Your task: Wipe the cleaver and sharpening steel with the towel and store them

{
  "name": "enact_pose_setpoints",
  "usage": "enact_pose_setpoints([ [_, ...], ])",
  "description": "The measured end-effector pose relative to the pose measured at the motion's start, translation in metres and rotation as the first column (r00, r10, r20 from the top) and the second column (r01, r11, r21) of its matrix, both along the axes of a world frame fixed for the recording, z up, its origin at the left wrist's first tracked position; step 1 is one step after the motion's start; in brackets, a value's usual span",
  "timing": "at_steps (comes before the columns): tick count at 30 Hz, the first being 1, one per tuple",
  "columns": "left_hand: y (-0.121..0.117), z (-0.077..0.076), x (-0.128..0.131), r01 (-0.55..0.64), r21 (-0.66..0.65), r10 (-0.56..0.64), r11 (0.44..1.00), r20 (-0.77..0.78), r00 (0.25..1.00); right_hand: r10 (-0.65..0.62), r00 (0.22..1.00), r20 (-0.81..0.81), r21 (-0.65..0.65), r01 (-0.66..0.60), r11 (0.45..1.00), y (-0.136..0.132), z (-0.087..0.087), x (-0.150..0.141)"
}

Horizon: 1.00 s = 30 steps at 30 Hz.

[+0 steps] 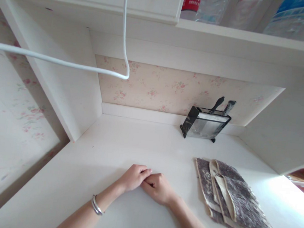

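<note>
My left hand, with a silver bangle on its wrist, rests on the white desktop. It meets my right hand in front of me, and the left thumb lies over the right fingers. Both hands are closed and pressed together, with no object showing in either. A folded grey-brown patterned cloth with pale edges lies to the right of my right hand, apart from it.
A black-framed knife holder with two handles sticking up stands at the back right. A white cable hangs across the upper left. Overhead, a white shelf bears several plastic bottles. White side panels flank the desk.
</note>
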<state>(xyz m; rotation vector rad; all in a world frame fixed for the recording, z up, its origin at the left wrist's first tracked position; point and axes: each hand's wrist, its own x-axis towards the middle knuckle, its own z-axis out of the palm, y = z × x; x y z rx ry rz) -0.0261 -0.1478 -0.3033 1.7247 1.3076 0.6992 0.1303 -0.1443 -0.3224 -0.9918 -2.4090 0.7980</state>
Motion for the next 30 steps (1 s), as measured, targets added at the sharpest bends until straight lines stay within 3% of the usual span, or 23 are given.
enact_pose_setpoints([
  [24,-0.001,-0.002,0.000,-0.003,0.004,0.003,1.000,-0.008,1.000,-0.026,1.000,-0.017,-0.046,0.025,0.999,0.000,-0.002,-0.001],
  [26,-0.001,-0.001,0.000,-0.008,0.001,0.008,1.000,0.009,1.000,-0.053,0.998,-0.040,-0.099,0.049,0.994,-0.001,0.000,-0.001],
  [28,0.000,0.000,0.000,-0.021,-0.017,0.022,1.000,0.050,0.999,-0.076,0.993,-0.091,-0.246,0.051,0.968,0.000,0.006,0.001],
  [30,0.001,0.002,-0.002,-0.045,-0.073,0.053,0.996,0.111,0.992,-0.076,0.979,-0.192,-0.489,-0.029,0.872,0.006,0.016,0.008],
])
